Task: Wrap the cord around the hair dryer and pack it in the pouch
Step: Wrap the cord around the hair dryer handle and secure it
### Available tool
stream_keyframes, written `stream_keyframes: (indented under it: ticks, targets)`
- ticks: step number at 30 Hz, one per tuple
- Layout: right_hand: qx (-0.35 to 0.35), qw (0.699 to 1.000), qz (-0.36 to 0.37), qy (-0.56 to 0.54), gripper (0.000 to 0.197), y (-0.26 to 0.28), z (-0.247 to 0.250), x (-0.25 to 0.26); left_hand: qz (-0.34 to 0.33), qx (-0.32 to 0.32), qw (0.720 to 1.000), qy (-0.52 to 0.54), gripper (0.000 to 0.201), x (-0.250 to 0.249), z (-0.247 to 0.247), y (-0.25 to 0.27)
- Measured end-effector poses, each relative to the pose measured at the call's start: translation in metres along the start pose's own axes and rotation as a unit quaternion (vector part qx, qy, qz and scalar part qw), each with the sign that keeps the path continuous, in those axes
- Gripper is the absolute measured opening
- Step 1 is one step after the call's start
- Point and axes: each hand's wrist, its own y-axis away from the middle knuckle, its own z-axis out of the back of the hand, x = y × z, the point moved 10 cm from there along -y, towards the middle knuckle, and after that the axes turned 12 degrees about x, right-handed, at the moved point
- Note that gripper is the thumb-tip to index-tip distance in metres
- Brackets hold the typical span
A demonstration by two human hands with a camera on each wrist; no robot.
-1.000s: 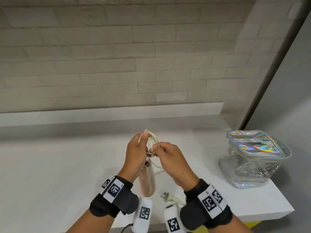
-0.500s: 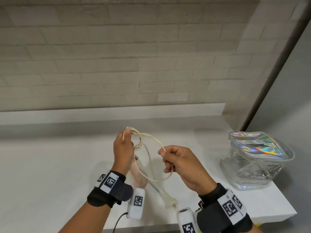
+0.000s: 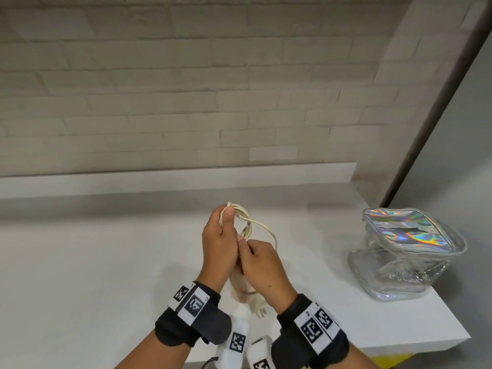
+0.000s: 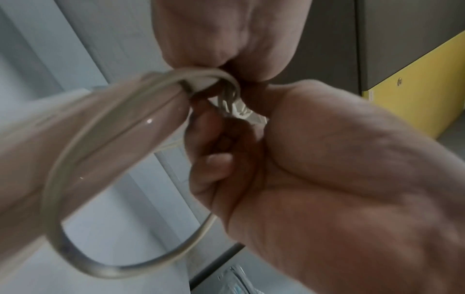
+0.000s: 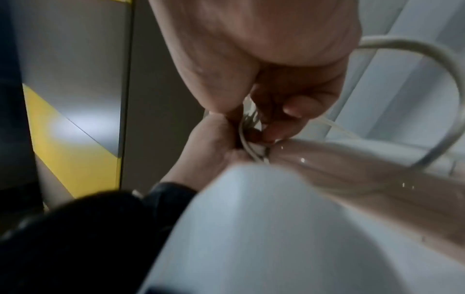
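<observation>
Both hands met above the counter (image 3: 106,262): our left hand (image 3: 218,243) clamped the cord (image 3: 262,225) coils against the dryer (image 3: 239,287), our right hand (image 3: 262,265) pinched the loose loop, keeping tension; pouch (image 3: 407,257) stood well right of the dryer.

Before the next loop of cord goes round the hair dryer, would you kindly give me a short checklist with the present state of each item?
1. Left hand grips the gathered cord loops: ok.
2. Right hand pinches the cord beside the left: ok.
3. Hair dryer held clear of the counter: cannot tell, the hands hide most of it.
4. Plug wrapped in: not ok, it dangles loose below the hands.
5. Pouch within sight on the counter: ok.
6. Pouch open to receive the dryer: cannot tell.
</observation>
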Motion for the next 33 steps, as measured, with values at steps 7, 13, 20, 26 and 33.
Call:
stream_keyframes:
  ticks: [7,13,20,26,33]
  targets:
    - [0.17,0.979,0.108,0.01,0.04,0.021,-0.011,0.015,0.022,-0.05,0.998,-0.001,0.023,0.014,0.027,-0.012]
    - [0.341,0.937,-0.021,0.067,0.041,0.044,-0.005,-0.024,0.032,-0.064,0.997,0.03,0.026,0.019,0.041,-0.015]
    - [0.114,0.992,-0.029,-0.039,0.054,-0.008,-0.007,0.002,-0.022,-0.025,0.999,-0.026,0.02,0.005,0.007,0.004]
    - [0.181,0.979,0.078,-0.043,0.038,0.022,-0.013,0.016,0.031,-0.029,0.999,0.008,0.023,0.019,0.024,-0.008]
    - [0.45,0.883,0.087,-0.102,0.022,0.087,-0.041,0.031,0.03,-0.08,0.996,0.019,0.024,0.022,0.041,-0.014]
